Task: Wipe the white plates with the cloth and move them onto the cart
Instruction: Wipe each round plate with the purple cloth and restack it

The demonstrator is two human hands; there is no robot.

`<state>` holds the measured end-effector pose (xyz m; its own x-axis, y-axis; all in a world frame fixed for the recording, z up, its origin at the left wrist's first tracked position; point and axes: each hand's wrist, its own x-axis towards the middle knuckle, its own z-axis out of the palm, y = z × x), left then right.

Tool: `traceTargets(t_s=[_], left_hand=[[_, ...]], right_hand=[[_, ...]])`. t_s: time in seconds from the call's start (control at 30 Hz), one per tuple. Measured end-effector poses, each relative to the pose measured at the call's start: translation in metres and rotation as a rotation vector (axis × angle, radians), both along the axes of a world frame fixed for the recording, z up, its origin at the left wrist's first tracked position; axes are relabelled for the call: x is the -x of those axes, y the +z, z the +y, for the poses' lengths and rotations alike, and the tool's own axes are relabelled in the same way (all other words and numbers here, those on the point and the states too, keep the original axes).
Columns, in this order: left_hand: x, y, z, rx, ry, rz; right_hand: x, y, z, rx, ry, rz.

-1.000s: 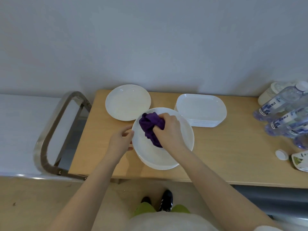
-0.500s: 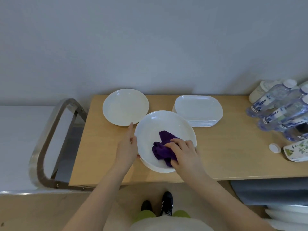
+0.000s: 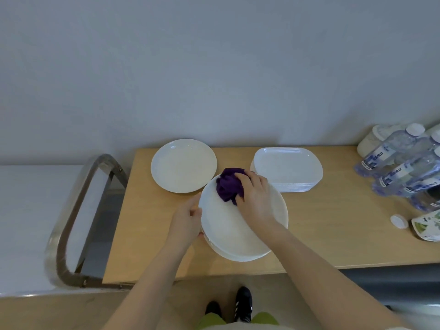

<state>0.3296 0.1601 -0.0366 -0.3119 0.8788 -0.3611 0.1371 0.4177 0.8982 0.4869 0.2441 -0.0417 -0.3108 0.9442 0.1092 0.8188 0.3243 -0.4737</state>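
Wiping top round plate; cart waits off to the L.

R hand point(image 3: 256, 198) grips bunched purple cloth point(image 3: 229, 185), pressing it on far part of the plate point(image 3: 240, 229) w/ forearm angled in from lower R. L hand point(image 3: 188, 222) pinches plate's near-L rim, thumb on top, steadying. Cart point(image 3: 71, 217) lies beyond L hand, so L hand is nearer for the transfer. Plate sits on a stack directly under R hand.

Bare desk point(image 3: 333, 225) lies open btwn plates and water bottles point(image 3: 402, 167) at right; cart handle point(image 3: 78, 210) stands just off desk's left edge.
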Motion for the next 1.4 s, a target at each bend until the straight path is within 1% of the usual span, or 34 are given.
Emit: traceTargets(t_s=[0.07,0.13,0.27,0.4,0.47,0.57,0.63,0.8,0.9,1.07,1.13,1.23,1.33,1.4], left_hand=[[0.001,0.001,0.001,0.002,-0.003,-0.011],[0.001,0.002,0.002,0.002,0.004,-0.028],[-0.002,0.004,0.002,0.002,0.004,-0.030],[-0.002,-0.001,0.001,0.005,0.032,-0.021],[-0.002,-0.004,0.000,0.022,0.043,-0.026],[-0.003,-0.004,-0.001,0.050,0.031,0.012],[-0.003,-0.004,0.000,0.060,0.033,0.007],[-0.001,-0.003,0.001,0.074,0.060,-0.065],[0.001,-0.003,0.003,0.079,0.066,-0.094],[0.005,-0.003,0.002,0.066,0.086,-0.188],[0.006,-0.003,0.002,0.067,0.101,-0.225],[0.006,-0.003,0.001,0.053,0.120,-0.265],[0.006,-0.005,-0.003,0.036,0.125,-0.265],[0.006,-0.009,-0.007,0.016,0.090,-0.222]], right_hand=[[0.016,-0.002,-0.005,0.025,0.063,0.020],[0.028,-0.005,-0.013,0.014,0.131,-0.003],[0.030,-0.008,-0.019,-0.044,0.236,-0.140],[0.013,0.001,0.003,-0.099,0.326,-0.307],[0.002,0.007,0.017,-0.111,0.288,-0.358],[-0.020,0.012,0.032,-0.130,0.152,-0.453],[-0.034,0.010,0.031,-0.137,0.064,-0.473],[-0.028,0.003,0.023,-0.106,-0.055,-0.438],[-0.006,0.004,0.027,-0.076,-0.059,-0.339],[0.032,-0.001,0.019,-0.033,0.057,-0.179],[0.039,-0.003,0.012,-0.016,0.131,-0.096],[0.039,-0.007,-0.002,0.022,0.245,-0.028],[0.035,-0.008,-0.018,0.087,0.300,0.018],[0.030,-0.005,-0.025,0.163,0.298,0.042]])
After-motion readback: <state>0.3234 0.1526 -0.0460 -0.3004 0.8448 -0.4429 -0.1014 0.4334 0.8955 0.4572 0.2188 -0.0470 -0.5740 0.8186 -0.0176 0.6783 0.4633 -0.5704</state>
